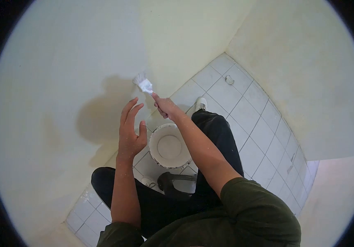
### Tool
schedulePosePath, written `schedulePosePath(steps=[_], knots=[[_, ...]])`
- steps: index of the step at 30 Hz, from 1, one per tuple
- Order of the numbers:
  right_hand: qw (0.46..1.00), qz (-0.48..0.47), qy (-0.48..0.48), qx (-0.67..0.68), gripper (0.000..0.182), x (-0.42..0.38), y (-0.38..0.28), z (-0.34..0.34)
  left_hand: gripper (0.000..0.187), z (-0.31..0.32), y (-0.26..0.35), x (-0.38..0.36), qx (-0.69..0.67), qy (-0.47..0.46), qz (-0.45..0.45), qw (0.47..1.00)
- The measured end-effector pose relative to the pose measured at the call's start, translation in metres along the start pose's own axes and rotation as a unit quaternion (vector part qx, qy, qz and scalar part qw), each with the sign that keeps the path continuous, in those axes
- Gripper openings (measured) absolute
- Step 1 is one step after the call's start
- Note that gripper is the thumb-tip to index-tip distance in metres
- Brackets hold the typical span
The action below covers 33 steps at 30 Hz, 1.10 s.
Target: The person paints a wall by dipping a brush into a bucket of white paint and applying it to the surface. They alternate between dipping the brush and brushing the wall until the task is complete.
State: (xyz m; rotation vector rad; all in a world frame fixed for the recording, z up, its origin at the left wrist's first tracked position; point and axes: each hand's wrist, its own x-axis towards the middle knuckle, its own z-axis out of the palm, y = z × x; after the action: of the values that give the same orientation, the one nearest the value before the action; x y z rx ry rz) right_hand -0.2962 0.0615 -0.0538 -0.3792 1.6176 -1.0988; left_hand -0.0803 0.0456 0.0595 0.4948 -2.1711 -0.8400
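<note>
My right hand (166,107) is closed round the handle of a paintbrush (145,85), thumb along it toward the bristles. The brush has pale bristles and a white-smeared ferrule, and its tip is close to the wall (107,49) in front of me. My left hand (131,133) is raised to the left of it, fingers spread and holding nothing. Below and between my hands stands a white bucket (154,154) with a paint-spattered rim and pale contents. Whiter paint covers the wall's left part, against cream (177,37) on the right.
White tiles (243,115) cover the floor, with a small pale lump (229,80) near the corner. A second wall (300,82) rises at the right. Between my legs is a dark stool-like frame (168,181). My shoe (201,103) is beside the bucket.
</note>
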Motion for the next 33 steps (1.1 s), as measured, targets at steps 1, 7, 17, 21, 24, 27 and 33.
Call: schedulePosePath(steps=[1,7,17,21,24,27,33], knots=[[1.000,0.013,0.003,0.000,0.061,0.007,0.011,0.000,0.044,0.000,-0.001,0.000,-0.003,0.000,0.001,1.000],[0.995,0.088,0.054,-0.005,0.058,0.034,0.044,0.003,0.046,0.006,-0.013,0.001,-0.010,-0.016,-0.004,1.000],[0.994,0.050,0.091,0.042,0.049,0.022,0.003,0.007,0.051,0.005,-0.009,0.000,-0.013,-0.016,0.000,1.000],[0.995,-0.014,0.062,0.073,0.049,-0.030,-0.063,0.012,0.051,-0.001,-0.002,0.001,-0.015,-0.012,-0.009,1.000],[0.993,-0.066,0.055,0.079,0.048,-0.075,-0.108,0.016,0.049,-0.006,0.003,0.001,-0.010,-0.005,-0.005,1.000],[0.988,-0.120,0.039,0.086,0.047,-0.116,-0.147,0.018,0.049,-0.012,0.003,0.000,0.003,0.000,0.014,1.000],[0.967,-0.250,0.004,0.057,0.048,-0.183,-0.240,0.027,0.049,-0.016,0.003,-0.003,-0.002,0.028,0.042,0.999]])
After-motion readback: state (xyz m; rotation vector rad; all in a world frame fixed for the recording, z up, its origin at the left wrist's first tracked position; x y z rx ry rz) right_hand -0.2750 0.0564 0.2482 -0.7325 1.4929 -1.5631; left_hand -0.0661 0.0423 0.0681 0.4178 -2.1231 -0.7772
